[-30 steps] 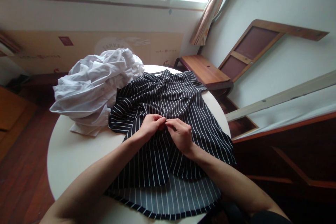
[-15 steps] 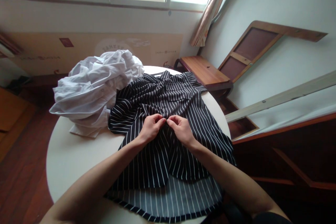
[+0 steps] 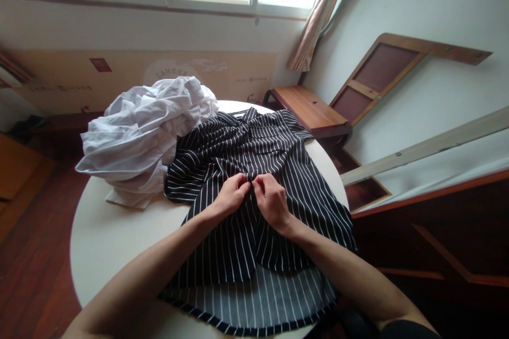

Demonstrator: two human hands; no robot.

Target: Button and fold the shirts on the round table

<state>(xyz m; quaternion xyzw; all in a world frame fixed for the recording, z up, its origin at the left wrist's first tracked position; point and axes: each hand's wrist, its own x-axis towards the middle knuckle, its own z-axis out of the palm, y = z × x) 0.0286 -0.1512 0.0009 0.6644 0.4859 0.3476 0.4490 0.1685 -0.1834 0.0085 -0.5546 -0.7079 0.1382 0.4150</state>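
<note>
A black shirt with white stripes (image 3: 318,206) lies spread over the round white table, collar toward the window. Its front edges part below my hands, and the paler inside of the back panel shows near me. My left hand (image 3: 234,192) pinches the front edge at the middle of the shirt. Close beside it, my right hand (image 3: 272,201) is closed on the same strip of cloth, thumb and fingertips together. Any button between the fingertips is hidden.
Crumpled white cloth (image 3: 143,116) is heaped on the table's left side, against the striped shirt. The table's rim (image 3: 79,254) curves at the left. A wooden stool (image 3: 308,106) stands behind to the right, below the curtain (image 3: 314,26).
My right hand has turned slightly and its fingers have curled more at the shirt's front. My left hand has shifted only a little; the shirt lies as before.
</note>
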